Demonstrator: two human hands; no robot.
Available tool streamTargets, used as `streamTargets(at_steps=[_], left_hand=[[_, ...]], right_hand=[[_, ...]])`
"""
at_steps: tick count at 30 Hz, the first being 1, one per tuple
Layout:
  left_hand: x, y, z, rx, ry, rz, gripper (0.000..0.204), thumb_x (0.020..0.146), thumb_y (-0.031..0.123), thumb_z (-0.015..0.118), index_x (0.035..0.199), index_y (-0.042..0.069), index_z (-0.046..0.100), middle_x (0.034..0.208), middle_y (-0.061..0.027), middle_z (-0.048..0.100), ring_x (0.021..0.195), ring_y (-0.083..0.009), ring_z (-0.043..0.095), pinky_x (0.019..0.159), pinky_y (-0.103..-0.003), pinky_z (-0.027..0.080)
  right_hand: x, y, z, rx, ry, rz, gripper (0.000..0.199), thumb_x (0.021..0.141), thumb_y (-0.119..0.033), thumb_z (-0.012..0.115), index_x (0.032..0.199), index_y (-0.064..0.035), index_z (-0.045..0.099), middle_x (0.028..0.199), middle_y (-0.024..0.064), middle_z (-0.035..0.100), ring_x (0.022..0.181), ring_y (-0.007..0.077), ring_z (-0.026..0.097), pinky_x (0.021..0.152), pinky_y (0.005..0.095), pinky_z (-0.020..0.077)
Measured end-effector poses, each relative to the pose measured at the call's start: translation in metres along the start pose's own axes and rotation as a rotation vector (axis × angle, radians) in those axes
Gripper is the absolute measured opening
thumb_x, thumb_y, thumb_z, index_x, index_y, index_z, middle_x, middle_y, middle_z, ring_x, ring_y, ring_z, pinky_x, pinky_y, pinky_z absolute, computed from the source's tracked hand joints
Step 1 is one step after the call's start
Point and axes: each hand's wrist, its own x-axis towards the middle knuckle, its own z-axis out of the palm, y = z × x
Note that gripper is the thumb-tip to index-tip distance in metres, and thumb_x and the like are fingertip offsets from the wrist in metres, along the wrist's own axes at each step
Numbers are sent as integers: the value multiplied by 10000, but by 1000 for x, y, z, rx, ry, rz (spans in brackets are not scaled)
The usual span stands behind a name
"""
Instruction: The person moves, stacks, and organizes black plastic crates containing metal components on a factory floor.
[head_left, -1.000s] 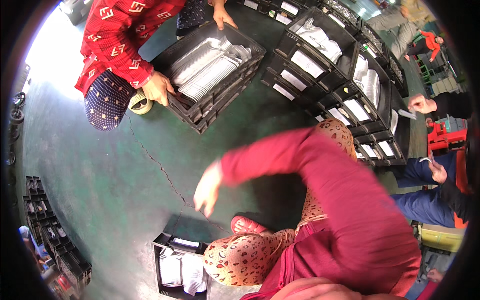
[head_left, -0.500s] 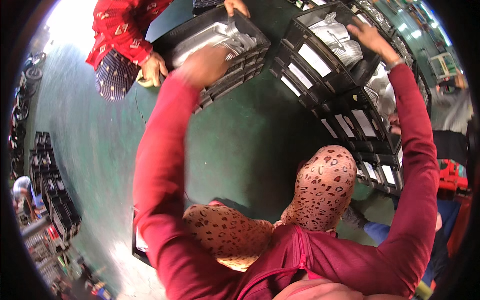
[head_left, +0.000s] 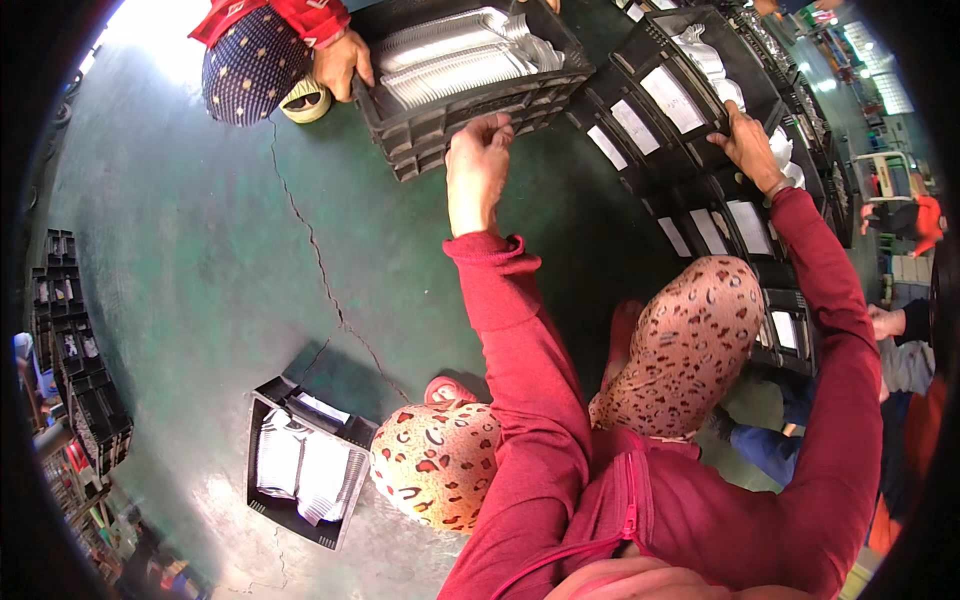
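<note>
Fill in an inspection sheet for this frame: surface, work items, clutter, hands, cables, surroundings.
Surface: green floor, cracked.
Work items: black crate filled with shiny foil trays; row of black crates with white contents.
Clutter: small black crate of white items by the knee; roll of tape.
Hands: left hand at the crate's near rim, grip unclear; right hand resting on the row's edge.
Cables: nothing seen.
Surroundings: another person's hand on the same crate; stacked crates at left.

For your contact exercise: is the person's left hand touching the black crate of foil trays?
Touching. The head view shows the left hand with fingers curled on the near rim of the crate.
</note>
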Motion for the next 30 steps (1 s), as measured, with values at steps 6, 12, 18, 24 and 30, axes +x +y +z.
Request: streamTargets(at_steps=[6,12,18,24,30], left_hand=[[-17,24,-40,-177,3,-31,329,865,237,544,1130,46,585,939,-73,639,843,-162,590,743,-316,436],[-14,2,-67,-106,243,99,251,802,178,596,995,24,647,808,-143,657,748,-177,621,714,-295,474],[-29,67,-38,-348,-112,107,309,899,216,538,1143,29,564,959,-71,629,861,-122,577,772,-252,449],[-12,71,56,-644,-504,-60,622,915,401,457,1345,-13,282,1175,-195,509,1037,-248,538,768,-410,533],[-26,68,108,-472,-329,-247,1036,768,688,468,1412,27,-3,1419,-241,197,1302,-373,220,927,-564,356]], right_hand=[[11,7,-6,-54,-117,112,433,738,-230,686,1052,-7,488,868,250,598,892,416,563,725,448,450],[14,17,-5,-156,-229,189,372,700,-235,715,985,-40,575,942,217,608,915,376,580,753,438,471],[36,26,-96,346,-164,77,221,676,-103,705,829,27,612,689,170,599,646,232,586,639,334,454],[20,14,-143,518,-166,-169,255,716,-73,677,712,28,442,590,40,327,584,115,323,503,313,297],[-3,-64,-69,553,-26,-87,236,728,-89,641,887,22,507,750,244,570,767,428,540,641,471,415]])
